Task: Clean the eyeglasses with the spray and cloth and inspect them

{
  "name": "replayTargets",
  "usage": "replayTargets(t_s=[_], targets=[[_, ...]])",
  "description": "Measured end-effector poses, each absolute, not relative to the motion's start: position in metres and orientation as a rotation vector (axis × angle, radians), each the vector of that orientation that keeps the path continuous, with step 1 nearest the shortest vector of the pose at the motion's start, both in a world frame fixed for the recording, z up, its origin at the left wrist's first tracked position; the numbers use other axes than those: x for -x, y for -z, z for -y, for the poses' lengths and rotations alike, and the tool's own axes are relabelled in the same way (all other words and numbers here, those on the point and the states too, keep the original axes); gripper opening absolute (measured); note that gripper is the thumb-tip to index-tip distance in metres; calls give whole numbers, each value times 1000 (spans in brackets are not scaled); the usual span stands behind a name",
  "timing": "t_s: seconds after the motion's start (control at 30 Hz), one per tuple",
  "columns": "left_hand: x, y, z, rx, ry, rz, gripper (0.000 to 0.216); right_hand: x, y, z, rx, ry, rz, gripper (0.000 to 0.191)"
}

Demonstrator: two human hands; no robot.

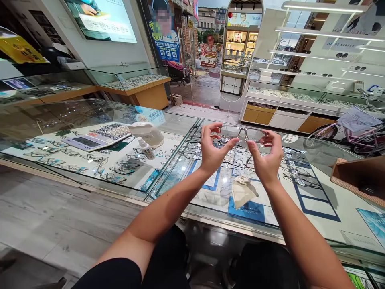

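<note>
A pair of eyeglasses (231,131) with a thin dark frame is held up above the glass counter, lenses facing away from me. My left hand (212,146) grips its left side, fingers curled behind and thumb near the lens's lower rim. On the other side my right hand (267,156) pinches the right end in the same way. Beneath the hands, a crumpled beige cloth (244,192) lies on the counter, partly over a blue card (251,210). Rows of other glasses (231,163) show through the glass below.
Left on the counter stand a white spray bottle (146,148), a calculator (98,136) and a white rounded device (147,134). A brown wooden box (359,180) sits at the right edge. Beyond are a pink bicycle (345,128), a tall mirror (240,52) and lit shelves (313,56).
</note>
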State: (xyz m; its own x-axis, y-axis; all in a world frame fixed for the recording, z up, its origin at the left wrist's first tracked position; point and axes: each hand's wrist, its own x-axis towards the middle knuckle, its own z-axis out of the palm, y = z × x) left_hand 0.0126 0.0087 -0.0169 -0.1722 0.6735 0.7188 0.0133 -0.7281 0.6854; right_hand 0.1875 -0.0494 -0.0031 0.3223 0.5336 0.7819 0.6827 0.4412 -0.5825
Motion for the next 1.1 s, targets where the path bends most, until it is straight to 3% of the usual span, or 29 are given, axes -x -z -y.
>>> replayTargets(t_s=[1.1], targets=[[-18, 21, -12, -1503, -1739, -775, 68, -188, 2, 49, 1246, 292, 1343, 58]])
